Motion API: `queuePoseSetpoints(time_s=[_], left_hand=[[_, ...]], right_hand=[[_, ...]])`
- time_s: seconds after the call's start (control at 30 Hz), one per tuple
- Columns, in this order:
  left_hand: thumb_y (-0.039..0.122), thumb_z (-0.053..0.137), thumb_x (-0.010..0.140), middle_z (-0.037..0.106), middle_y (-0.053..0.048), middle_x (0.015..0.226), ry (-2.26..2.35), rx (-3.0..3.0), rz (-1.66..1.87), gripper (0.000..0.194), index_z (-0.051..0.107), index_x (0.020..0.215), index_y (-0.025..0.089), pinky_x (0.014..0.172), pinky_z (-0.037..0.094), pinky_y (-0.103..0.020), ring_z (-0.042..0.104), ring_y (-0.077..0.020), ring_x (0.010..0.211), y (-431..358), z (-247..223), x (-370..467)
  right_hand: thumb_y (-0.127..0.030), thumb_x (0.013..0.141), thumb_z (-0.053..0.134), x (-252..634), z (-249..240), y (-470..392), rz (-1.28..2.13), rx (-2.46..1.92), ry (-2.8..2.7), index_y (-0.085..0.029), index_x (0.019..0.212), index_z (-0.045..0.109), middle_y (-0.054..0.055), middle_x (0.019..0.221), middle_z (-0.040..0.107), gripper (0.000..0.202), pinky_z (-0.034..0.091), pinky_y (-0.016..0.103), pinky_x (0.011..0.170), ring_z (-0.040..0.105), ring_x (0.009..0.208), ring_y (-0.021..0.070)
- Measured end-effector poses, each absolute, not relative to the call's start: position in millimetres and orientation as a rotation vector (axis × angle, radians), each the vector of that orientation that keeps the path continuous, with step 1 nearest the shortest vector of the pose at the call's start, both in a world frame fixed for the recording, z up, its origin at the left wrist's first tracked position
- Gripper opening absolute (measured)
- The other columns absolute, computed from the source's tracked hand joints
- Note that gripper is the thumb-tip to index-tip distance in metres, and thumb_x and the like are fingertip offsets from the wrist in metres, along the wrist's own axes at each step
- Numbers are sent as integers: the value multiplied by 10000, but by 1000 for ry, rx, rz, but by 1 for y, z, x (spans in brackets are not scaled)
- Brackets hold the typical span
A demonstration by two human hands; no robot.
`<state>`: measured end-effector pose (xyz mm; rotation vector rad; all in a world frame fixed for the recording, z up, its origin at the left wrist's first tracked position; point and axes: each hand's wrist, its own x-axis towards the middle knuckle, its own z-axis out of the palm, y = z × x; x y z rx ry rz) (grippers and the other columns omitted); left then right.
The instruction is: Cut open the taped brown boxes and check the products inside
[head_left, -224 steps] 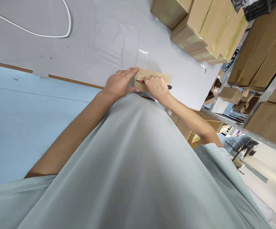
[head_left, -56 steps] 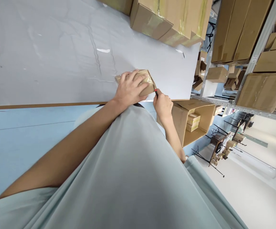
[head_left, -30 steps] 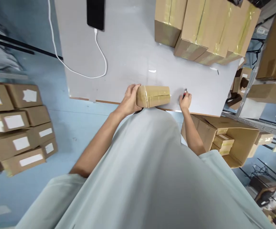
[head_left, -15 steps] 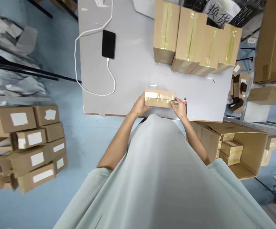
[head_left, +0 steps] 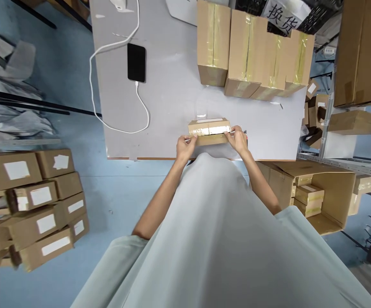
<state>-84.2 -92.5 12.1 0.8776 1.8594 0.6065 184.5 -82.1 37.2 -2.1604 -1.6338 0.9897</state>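
Note:
A small cardboard box [head_left: 209, 140] lies close to the front edge of the table, with shiny tape along its seam and a dark gap showing below the taped flap. My left hand [head_left: 186, 148] pinches the box's front left corner. At the opposite end, the fingers of my right hand [head_left: 238, 140] are closed on the flap's right corner. Just beyond that hand, a dark and red object is mostly hidden by it. The box's inside cannot be seen.
Taped cartons [head_left: 246, 47] stand at the table's back right. A black phone [head_left: 136, 63] with a white cable [head_left: 145, 109] lies at left. Below the table's right side, a large open carton [head_left: 336, 192] holds small boxes. Labelled boxes [head_left: 46, 222] are stacked on the left.
The small box has tipped, and a gap now shows under its taped flap. My left hand has shifted from its left side to the front corner. The whole view has moved slightly.

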Motion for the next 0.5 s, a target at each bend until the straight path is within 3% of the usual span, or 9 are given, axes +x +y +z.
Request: queuePoseSetpoints(time_s=[0.37, 0.5], left_hand=[[449, 845, 798, 612, 28, 732, 1962, 786, 478, 355, 544, 792, 262, 686, 440, -273, 582, -188, 777, -84, 9, -85], [363, 781, 800, 523, 32, 666, 1940, 786, 576, 336, 478, 692, 267, 654, 410, -285, 547, -182, 721, -80, 7, -80]], right_hand=[[-436, 1089, 726, 180, 35, -93, 1038, -2251, -1692, -228, 1037, 727, 114, 1138, 780, 214, 588, 462, 1059, 774, 1061, 320], [-433, 1117, 682, 175, 37, -107, 1088, -2313, -1673, -219, 1003, 750, 144, 1189, 790, 253, 581, 461, 1085, 788, 1118, 331]])
